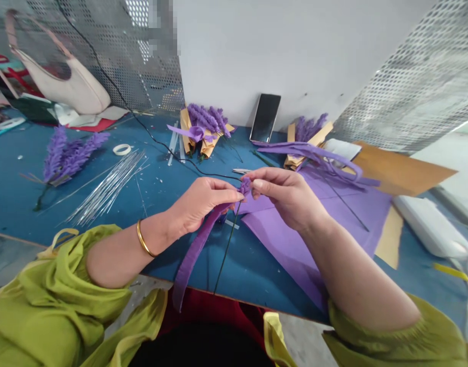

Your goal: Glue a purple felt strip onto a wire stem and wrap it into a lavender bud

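My left hand (207, 200) pinches a purple crepe paper strip (197, 255), whose long tail hangs past the table edge. At its upper end the strip meets a small purple paper flower (245, 186) on top of a thin green wire stem (226, 250), which slants down toward me. My right hand (281, 191) is closed, thumb and forefinger pinching at the flower's right side. The exact contact of those fingertips is partly hidden. Beneath my right forearm lie purple paper sheets (272, 239).
Finished purple flower sprigs (71, 153), bare wires (109, 188) and a tape roll (121, 149) lie left. Wrapped bouquets (207, 125) and a phone (265, 117) stand at the back. Scissors (242, 171) lie beyond my hands; a white device (434, 227) sits right. A black cable (115, 86) crosses the table.
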